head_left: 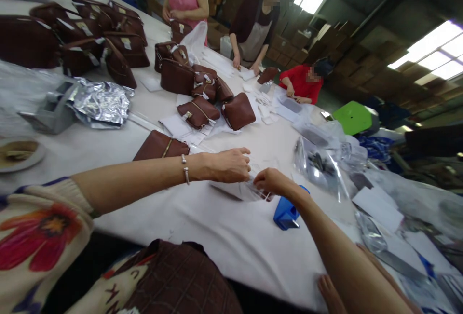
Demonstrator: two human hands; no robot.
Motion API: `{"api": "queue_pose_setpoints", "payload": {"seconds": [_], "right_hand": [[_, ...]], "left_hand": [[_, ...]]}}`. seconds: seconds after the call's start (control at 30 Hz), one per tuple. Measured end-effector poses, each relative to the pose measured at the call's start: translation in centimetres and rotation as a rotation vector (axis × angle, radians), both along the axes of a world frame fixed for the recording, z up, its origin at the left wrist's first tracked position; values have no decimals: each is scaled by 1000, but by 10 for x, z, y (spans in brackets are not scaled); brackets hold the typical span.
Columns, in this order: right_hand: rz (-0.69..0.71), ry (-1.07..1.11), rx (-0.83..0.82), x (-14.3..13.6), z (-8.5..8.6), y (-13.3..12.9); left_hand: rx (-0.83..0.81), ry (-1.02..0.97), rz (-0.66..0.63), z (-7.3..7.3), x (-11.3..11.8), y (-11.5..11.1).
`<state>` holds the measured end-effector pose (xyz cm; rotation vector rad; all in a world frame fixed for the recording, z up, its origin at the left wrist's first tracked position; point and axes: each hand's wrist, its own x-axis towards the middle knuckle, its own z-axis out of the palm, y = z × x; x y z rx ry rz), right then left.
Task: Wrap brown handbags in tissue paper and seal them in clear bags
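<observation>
Thin clear plastic film [237, 190] sits right under both hands. Right hand [272, 182] pinches it, left hand [230, 165] is curled, can't tell on what.

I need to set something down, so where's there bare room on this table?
The table has a wide bare patch between your left hand, the near edge and the blue tool; a smaller one beyond your right hand, between brown bags and clear plastic. It's crowded at left, with bags and foil, and at right, with plastic and papers.
</observation>
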<state>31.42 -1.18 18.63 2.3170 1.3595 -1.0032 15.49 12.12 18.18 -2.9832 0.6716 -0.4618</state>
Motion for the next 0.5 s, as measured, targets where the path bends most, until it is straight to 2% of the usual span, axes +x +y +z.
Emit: {"api": "queue_pose_setpoints", "payload": {"seconds": [0.1,0.23,0.5], "right_hand": [[89,-173,-60,-11,-17,11],[239,-340,-73,-19,-24,8],[446,-419,-91,-21,-35,-3]], "left_hand": [[-10,3,17,-5,-6,-1],[-43,-38,56,-10,-8,3],[-66,-98,53,-17,-3,10]]}}
